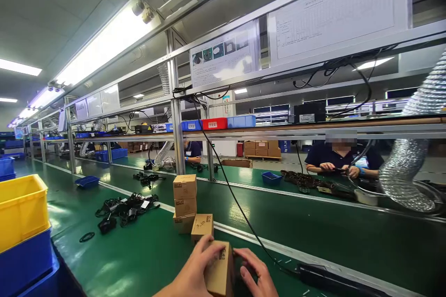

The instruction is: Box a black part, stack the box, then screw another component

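Note:
At the bottom middle, my left hand (195,269) and my right hand (256,274) both grip a small brown cardboard box (220,269), one on each side. The box stands just above the green conveyor belt (146,260). Just beyond it, a similar small box (202,226) leans against a stack of three small boxes (184,204). A pile of black cables and adapters (127,209) lies to the left on the belt.
A yellow bin (21,209) sits on a blue bin (24,264) at the left edge. A black cable (240,204) hangs down across the belt to a black device (334,280). A person in a dark shirt (336,160) works opposite. Silver duct hose (407,176) at right.

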Tool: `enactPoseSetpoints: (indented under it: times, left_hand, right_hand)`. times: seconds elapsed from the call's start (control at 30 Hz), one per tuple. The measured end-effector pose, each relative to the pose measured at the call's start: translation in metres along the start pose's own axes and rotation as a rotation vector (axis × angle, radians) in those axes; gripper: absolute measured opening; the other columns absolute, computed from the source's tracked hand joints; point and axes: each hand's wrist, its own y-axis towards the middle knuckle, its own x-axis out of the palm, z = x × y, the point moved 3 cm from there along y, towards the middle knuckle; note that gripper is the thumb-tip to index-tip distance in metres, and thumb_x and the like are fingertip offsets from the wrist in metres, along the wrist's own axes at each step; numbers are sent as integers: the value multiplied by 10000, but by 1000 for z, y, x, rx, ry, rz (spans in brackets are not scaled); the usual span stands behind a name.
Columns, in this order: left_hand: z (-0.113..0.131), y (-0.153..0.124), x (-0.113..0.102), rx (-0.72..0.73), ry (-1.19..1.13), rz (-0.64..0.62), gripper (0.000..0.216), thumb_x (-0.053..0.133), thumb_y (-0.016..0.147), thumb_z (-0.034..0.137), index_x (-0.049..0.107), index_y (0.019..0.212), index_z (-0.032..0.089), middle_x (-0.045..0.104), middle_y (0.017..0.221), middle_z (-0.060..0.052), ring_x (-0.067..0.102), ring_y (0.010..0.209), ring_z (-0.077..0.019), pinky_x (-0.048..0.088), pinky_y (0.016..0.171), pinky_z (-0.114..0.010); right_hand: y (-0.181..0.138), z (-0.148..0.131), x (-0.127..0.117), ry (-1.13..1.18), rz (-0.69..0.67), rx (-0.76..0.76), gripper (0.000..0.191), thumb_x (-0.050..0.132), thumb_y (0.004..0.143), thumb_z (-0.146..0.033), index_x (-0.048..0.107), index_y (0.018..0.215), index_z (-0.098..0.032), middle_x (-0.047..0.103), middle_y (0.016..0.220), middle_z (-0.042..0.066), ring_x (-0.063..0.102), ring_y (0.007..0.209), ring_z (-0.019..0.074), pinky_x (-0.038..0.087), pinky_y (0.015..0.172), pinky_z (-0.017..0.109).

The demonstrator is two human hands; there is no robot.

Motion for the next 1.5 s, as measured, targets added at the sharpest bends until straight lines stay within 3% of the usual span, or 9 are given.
enactPoseSetpoints:
  times: [0.13,0.23,0.33,0.47,0.6,0.77,0.93,1.33,1.5]
  left_hand:
    - [18,43,-74,-73,115,191,1096,975,527,366,521,1524,317,324,1626,-135,372,1517,-371,301,1283,-476]
    - [1,77,-107,-136,162,86,934,947,587,420,627,1447,245,369,1644,-171,401,1510,-384,290,1285,-487]
    - [-15,90,-117,-185,204,-13,802,851,687,340,632,1447,207,432,1637,-189,393,1524,-402,286,1279,-544]
    - [4,86,-95,-175,346,67,762,801,702,277,631,1445,273,432,1647,-153,215,1589,-441,128,1270,-708]
    - [26,76,-32,-88,392,248,894,849,739,438,498,1551,306,340,1692,-165,171,1598,-454,-76,1256,-732]
    - [-5,53,15,-148,473,638,1124,886,703,295,250,1627,364,46,1723,-160,49,1602,-478,20,1279,-695]
    - [-44,31,8,-255,220,797,1339,908,635,245,-5,1612,330,47,1675,-182,125,1581,-446,211,1267,-672]
    - [-58,34,4,-174,34,829,1069,720,719,136,91,1576,247,142,1607,-183,189,1561,-379,263,1291,-582]
    - [-76,1,-23,-123,-111,725,1166,792,676,199,64,1582,300,205,1610,-170,476,1374,-338,434,1187,-559]
  right_hand:
    - [-2,-2,13,75,141,53,590,539,956,-635,598,1429,-287,590,1445,135,680,961,249,558,758,351]
    - [-3,1,18,54,148,113,569,583,927,-658,654,1343,-275,552,1475,135,672,924,227,536,698,333]
    - [-1,9,15,22,139,161,577,565,923,-689,680,1293,-261,560,1456,148,666,896,226,522,654,331]
    - [2,13,10,-16,55,172,595,537,927,-705,682,1287,-253,568,1436,161,667,889,244,543,670,352]
    - [3,11,10,-53,-93,166,616,516,946,-688,640,1342,-234,540,1458,187,668,923,262,581,768,397]
    - [0,13,11,-61,-55,176,617,514,934,-708,652,1307,-236,541,1448,185,664,897,250,572,744,383]
    - [0,14,15,-41,9,179,595,534,921,-713,676,1267,-250,550,1429,161,651,835,222,532,642,345]
    - [1,10,9,-91,-144,201,518,555,961,-634,652,1305,-258,558,1430,147,664,876,224,553,697,349]
    - [0,7,10,-105,-180,203,499,527,982,-633,639,1287,-254,568,1392,137,648,878,213,547,756,357]
